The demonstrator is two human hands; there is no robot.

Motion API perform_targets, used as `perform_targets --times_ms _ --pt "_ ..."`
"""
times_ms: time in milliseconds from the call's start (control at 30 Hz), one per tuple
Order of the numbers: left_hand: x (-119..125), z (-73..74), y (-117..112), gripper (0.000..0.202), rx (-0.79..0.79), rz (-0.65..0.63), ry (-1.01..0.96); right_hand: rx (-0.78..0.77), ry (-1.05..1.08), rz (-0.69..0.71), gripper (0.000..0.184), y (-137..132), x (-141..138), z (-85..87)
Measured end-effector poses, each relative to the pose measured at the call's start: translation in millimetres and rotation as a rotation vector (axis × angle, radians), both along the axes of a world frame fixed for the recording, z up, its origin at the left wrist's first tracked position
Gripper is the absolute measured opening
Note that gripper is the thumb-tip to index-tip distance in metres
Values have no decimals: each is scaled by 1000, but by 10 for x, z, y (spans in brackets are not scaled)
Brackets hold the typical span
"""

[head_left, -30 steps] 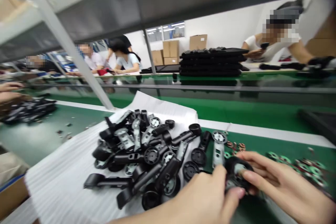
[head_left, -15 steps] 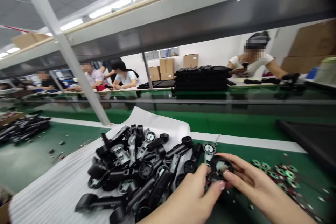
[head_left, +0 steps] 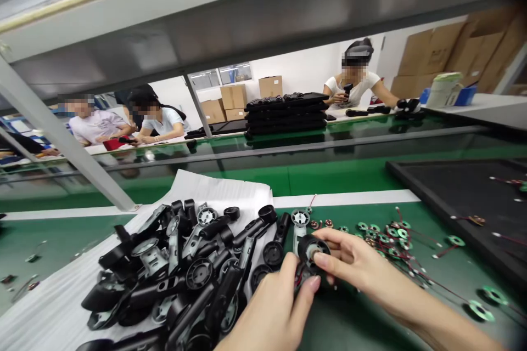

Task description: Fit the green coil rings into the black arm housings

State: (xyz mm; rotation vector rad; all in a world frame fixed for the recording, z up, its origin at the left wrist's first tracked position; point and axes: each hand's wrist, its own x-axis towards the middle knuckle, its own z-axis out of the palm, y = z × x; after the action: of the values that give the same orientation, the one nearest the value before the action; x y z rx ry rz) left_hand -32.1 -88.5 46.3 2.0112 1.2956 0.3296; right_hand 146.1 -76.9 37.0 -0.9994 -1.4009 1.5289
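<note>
Both my hands grip one black plastic part with a round ring end [head_left: 312, 249] just right of the heap. My left hand [head_left: 275, 310] comes up from below, thumb and forefinger pinched on the part's lower side. My right hand [head_left: 354, 263] reaches in from the right, fingers curled round the ring's top and right edge. A heap of similar black arm-shaped parts [head_left: 181, 269] lies on white foam sheet [head_left: 49, 312] to the left. Small green coils with red wires [head_left: 387, 233] are scattered on the green bench to the right.
A black tray [head_left: 461, 203] holding a few coils sits at the right. A green conveyor [head_left: 329, 173] runs behind the bench, with stacked black trays [head_left: 288, 112] beyond it. Other people sit across the line. A slanted metal post [head_left: 61, 148] rises at the left.
The view has swung right and down: the heap slid left, the black tray came into view. Both hands stay closed on the black ring part, now a little left and higher in frame.
</note>
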Motion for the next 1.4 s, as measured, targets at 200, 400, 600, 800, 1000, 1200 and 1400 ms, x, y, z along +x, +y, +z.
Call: perform_targets --times_ms 200,400,600,800,1000,1200,1400 --pt "-168 363 232 45 -247 74 -115 290 -371 -204 43 233 494 -12" --pt "-455 716 1692 50 170 269 233 477 -1073 -455 33 576 972 -377" --pt "-539 642 2574 32 247 494 464 705 -1124 -396 23 627 738 -737" --pt "-613 618 2513 35 363 530 620 722 -1206 -362 26 634 724 -813" --pt "-691 737 1720 47 323 146 644 707 -1206 -293 38 844 357 -467" --pt "-513 408 956 51 237 -64 691 632 -1149 -254 28 1013 141 -468" --pt "-404 344 1007 39 306 -53 565 537 -1048 -321 10 862 391 -505"
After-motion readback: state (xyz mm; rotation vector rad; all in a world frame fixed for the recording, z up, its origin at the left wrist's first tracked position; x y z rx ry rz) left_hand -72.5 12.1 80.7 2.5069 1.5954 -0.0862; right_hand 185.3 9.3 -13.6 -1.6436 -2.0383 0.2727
